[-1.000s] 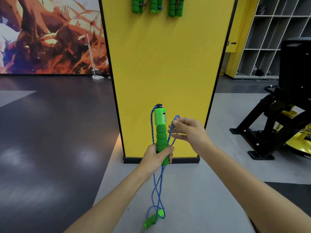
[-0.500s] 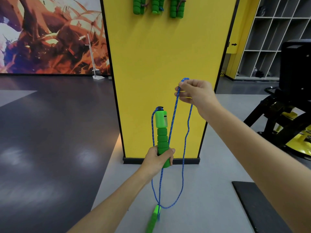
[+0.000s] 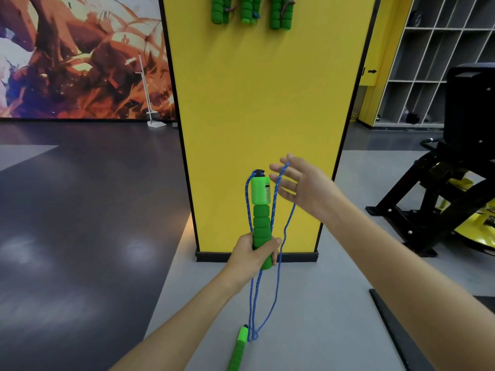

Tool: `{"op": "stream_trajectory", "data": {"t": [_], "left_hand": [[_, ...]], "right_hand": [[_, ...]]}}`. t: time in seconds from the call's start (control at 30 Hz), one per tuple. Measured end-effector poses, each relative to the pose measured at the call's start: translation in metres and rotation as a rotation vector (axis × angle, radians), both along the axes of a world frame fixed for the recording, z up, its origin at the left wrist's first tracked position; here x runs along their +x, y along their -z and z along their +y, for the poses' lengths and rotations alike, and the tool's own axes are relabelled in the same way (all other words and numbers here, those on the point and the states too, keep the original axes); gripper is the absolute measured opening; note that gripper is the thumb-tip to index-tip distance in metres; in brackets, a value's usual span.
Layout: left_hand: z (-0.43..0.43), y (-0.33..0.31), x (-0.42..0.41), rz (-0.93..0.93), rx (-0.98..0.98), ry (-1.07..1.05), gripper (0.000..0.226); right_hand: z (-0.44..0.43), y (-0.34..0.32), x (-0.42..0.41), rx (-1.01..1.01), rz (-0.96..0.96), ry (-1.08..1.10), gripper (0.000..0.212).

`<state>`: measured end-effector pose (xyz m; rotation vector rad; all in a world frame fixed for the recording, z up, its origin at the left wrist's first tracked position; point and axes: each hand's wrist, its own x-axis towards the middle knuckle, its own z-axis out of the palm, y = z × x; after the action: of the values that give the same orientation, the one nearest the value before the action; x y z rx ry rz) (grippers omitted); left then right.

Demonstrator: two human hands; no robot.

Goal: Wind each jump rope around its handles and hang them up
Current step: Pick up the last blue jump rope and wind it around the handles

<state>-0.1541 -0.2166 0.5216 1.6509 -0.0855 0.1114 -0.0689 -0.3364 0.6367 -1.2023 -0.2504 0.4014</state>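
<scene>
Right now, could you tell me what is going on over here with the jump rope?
A person is winding a blue jump rope. The left hand grips one green handle upright, while the open right hand carries a loop of it beside the handle's top. The second handle is low down at the rope's end. Three wound ropes already hang on the yellow pillar.
</scene>
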Motion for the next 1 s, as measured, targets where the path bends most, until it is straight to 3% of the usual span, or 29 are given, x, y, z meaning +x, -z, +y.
{"op": "stream_trajectory", "data": {"t": [0.3,0.53,1.0], "left_hand": [[0.003,-0.009,0.000,-0.018,0.008,-0.022,0.028],[0.007,-0.014,0.000,-0.017,0.002,0.009,0.021],[0.007,-0.010,0.001,0.014,-0.020,0.008,0.025]], "right_hand": [[-0.002,0.062,-0.024,-0.328,-0.151,-0.090,0.019],[-0.012,0.079,-0.037,-0.310,-0.169,-0.200,0.028],[-0.003,0.045,-0.017,-0.385,-0.315,0.043,0.011]]}}
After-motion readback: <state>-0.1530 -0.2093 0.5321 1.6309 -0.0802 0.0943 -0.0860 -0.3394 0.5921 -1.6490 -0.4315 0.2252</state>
